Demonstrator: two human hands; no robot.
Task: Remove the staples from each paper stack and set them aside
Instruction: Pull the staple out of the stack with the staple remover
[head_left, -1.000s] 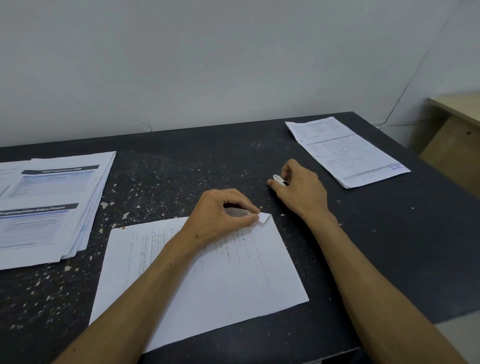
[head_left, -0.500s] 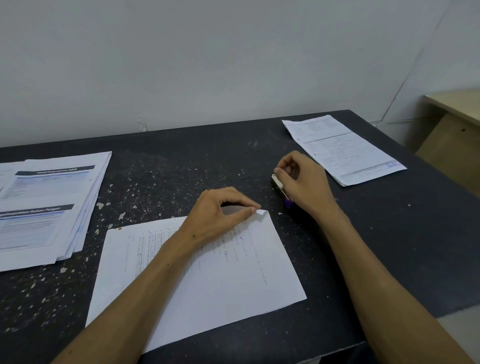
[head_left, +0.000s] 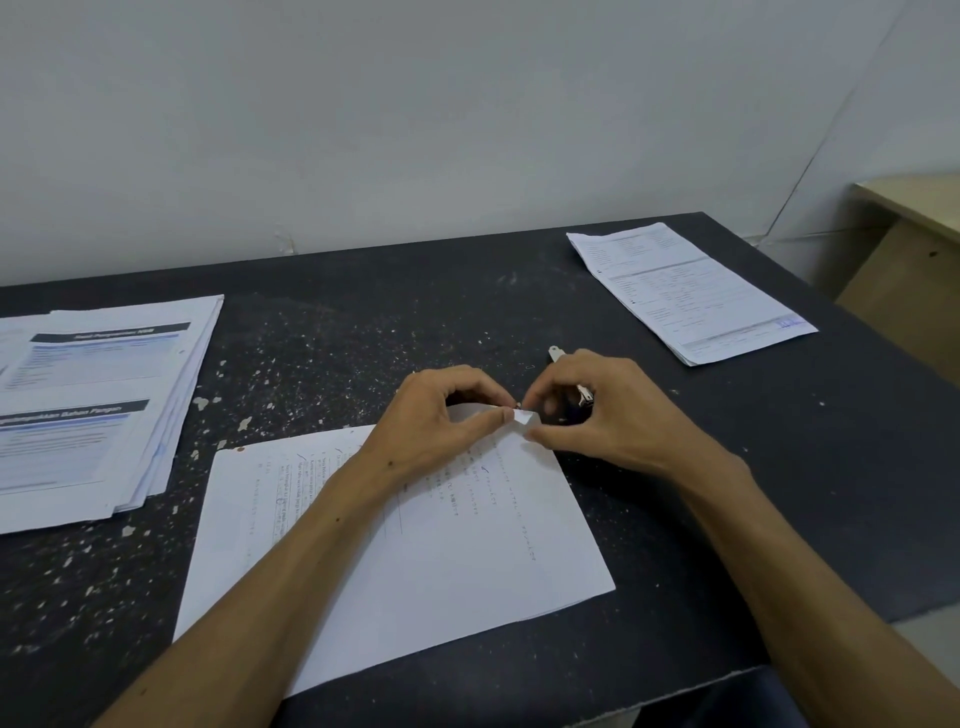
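Centre frame: left hand (head_left: 441, 421) pinching folded corner (head_left: 523, 415) of paper stack (head_left: 415, 545); right hand (head_left: 597, 415) gripping staple remover (head_left: 556, 354) while pinching there too. Risk: torn corner from hard pull.

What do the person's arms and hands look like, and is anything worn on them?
Both forearms are bare up to the frame edge: no sleeves show. The left hand and the right hand carry no gloves, and no ring, watch or bracelet is visible. A few small dark spots mark the left forearm.
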